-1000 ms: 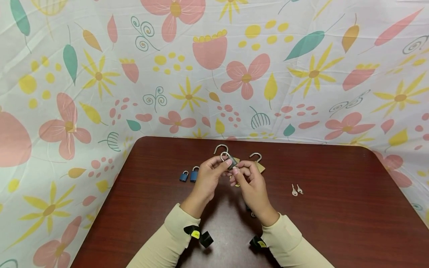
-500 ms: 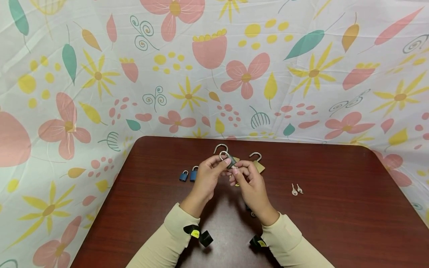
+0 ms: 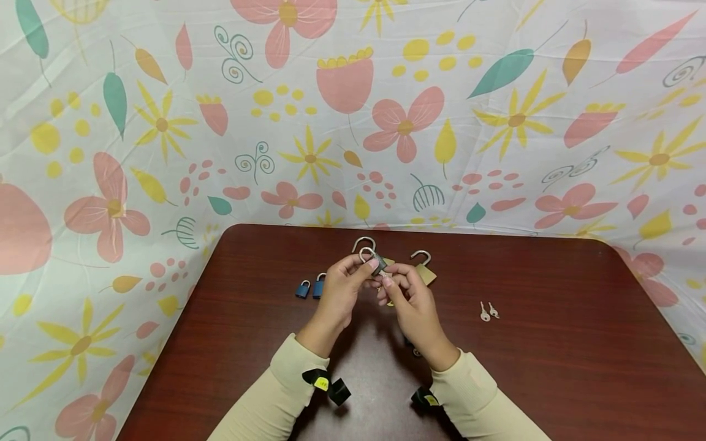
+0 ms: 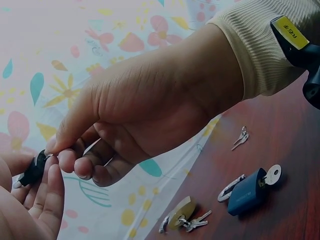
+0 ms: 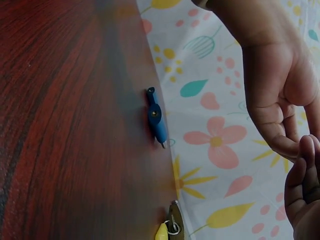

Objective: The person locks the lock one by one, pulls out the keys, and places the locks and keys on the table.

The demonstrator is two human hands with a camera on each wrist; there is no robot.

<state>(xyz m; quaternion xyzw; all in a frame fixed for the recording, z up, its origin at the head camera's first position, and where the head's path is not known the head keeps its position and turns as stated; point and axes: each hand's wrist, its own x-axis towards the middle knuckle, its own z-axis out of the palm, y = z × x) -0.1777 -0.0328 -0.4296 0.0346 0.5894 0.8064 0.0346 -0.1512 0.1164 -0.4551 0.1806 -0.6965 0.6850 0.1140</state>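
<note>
In the head view my left hand (image 3: 337,294) holds a small dark padlock (image 3: 379,264) between thumb and fingers, its silver shackle (image 3: 366,252) pointing up and left. My right hand (image 3: 415,300) pinches a small silver key (image 3: 385,275) at the padlock's lower end. The left wrist view shows the dark padlock (image 4: 34,170) in the left fingers, with the right thumb and fingertips meeting its end. How deep the key sits is hidden by fingertips. The right wrist view catches both hands, but not the padlock clearly.
Two blue padlocks (image 3: 302,290) stand left of the hands. A brass padlock (image 3: 425,274) with its shackle raised lies behind the right hand, another (image 3: 390,263) behind the left fingers. Two loose keys (image 3: 485,313) lie right. A blue padlock (image 4: 247,192) with a key sits beneath the right wrist.
The dark padlock has tilted slightly, its shackle shifting a little left and up. Both hands keep their hold and stay nearly in place.
</note>
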